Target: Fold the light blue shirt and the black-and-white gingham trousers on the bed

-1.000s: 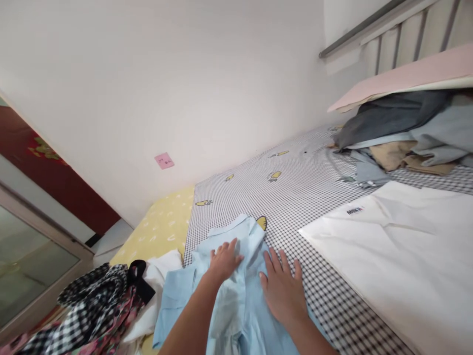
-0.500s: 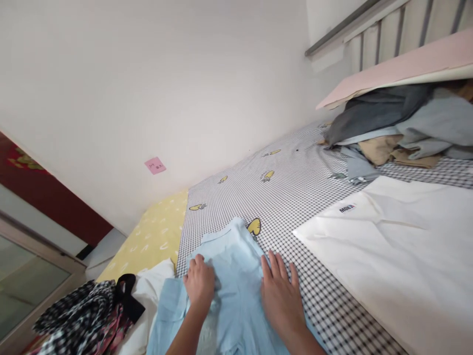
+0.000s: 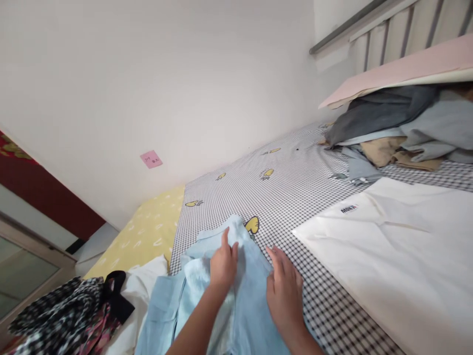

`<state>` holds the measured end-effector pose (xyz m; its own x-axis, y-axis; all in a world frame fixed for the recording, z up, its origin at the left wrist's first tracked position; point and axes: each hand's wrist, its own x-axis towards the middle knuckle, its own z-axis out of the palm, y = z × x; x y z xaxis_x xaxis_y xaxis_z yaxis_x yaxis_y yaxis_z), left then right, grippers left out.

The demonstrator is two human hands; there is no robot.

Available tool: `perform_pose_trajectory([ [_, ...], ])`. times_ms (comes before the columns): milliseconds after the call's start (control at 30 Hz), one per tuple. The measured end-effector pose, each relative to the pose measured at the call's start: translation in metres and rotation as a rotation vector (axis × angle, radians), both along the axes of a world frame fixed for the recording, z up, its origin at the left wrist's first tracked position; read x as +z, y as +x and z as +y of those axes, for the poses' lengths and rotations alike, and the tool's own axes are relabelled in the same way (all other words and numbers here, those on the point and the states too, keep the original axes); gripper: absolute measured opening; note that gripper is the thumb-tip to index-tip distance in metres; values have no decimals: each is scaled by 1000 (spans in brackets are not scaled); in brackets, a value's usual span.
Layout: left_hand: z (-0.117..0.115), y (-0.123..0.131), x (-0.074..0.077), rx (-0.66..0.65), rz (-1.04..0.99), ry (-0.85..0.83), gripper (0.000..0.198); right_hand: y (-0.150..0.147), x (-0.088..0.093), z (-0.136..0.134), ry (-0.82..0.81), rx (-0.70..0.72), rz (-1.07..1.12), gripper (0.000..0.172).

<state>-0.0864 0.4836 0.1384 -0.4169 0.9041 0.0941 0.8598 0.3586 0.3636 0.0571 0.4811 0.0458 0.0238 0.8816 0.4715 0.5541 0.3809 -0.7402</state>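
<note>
The blue shirt (image 3: 240,315) is lying at the near left part of the bed (image 3: 295,192), its collar end pointing toward the far edge. The left hand (image 3: 223,264) is resting on the shirt, not gripping, fingers straight and close together. The right hand (image 3: 284,291) is lying open, fingers outstretched, along the shirt's right edge, touching the cloth. A white garment (image 3: 399,256) is lying spread flat on the bed's right side, well apart from the shirt. A clothes pile (image 3: 399,128) is sitting at the far right corner under a pink board (image 3: 399,69). A black-and-white checked cloth (image 3: 55,315) is lying bunched beyond the bed's left edge.
</note>
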Motion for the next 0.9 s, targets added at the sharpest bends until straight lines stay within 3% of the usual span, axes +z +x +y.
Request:
perform_pose_trajectory([
  [133, 47, -20, 16, 23, -286, -127, 73, 1, 2, 7, 11, -10, 273, 48],
  [333, 87, -37, 16, 15, -501, -20, 31, 9, 10, 9, -28, 51, 444, 42],
  [467, 88, -21, 13, -95, -653, 69, 26, 13, 12, 7, 0, 55, 468, 37],
  [633, 79, -6, 13, -138, -708, 96, 54, 14, 13, 6, 85, 5, 465, 34],
  [733, 62, -3, 23, -64, -633, 237, 53, 15, 17, 4, 186, 19, 394, 33],
  [833, 12, 1, 26, -82, -321, 313, 50, 16, 20, 2, 286, 58, 325, 33],
  [900, -38, 8, 12, -177, -1, 239, 54, 16, 20, 3, 307, 70, 311, 33],
])
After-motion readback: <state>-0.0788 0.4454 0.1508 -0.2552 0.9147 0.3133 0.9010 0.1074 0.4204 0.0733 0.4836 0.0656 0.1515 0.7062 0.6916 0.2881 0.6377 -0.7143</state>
